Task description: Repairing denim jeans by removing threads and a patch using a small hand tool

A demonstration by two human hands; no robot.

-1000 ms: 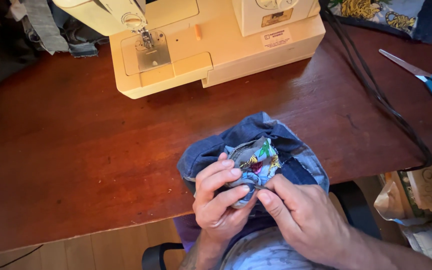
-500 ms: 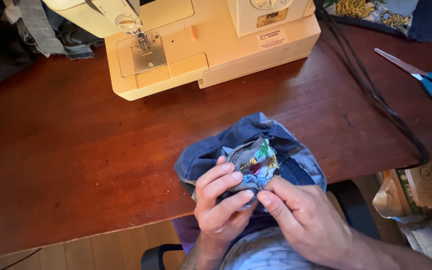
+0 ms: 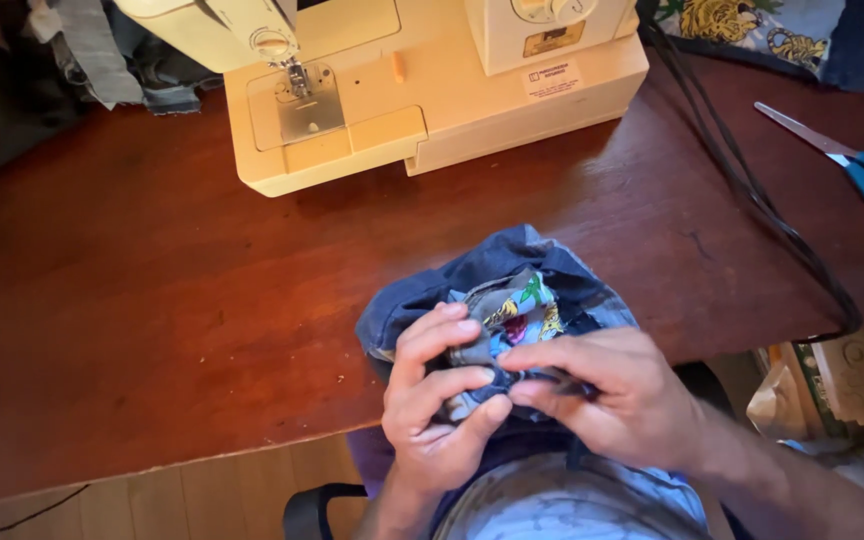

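A bundle of dark blue denim fabric (image 3: 497, 272) with a colourful printed lining rests at the near edge of the wooden table (image 3: 152, 300), partly over my lap. My left hand (image 3: 435, 400) grips its left side, fingers curled over the printed cloth. From the right, my right hand (image 3: 607, 395) pinches the same fabric between thumb and fingers. The fingertips of both hands meet at the bundle's middle. The lower part of the fabric is hidden under my hands.
A cream sewing machine (image 3: 402, 90) stands at the back of the table, with a black cable (image 3: 752, 190) running from it to the right edge. Blue-handled scissors (image 3: 852, 160) lie far right. Printed cloth (image 3: 752, 30) and dark fabric (image 3: 12, 90) sit in the back corners.
My right hand has slid left and up over the fabric, its fingers now meeting the left hand's fingertips. The bundle stays in place.
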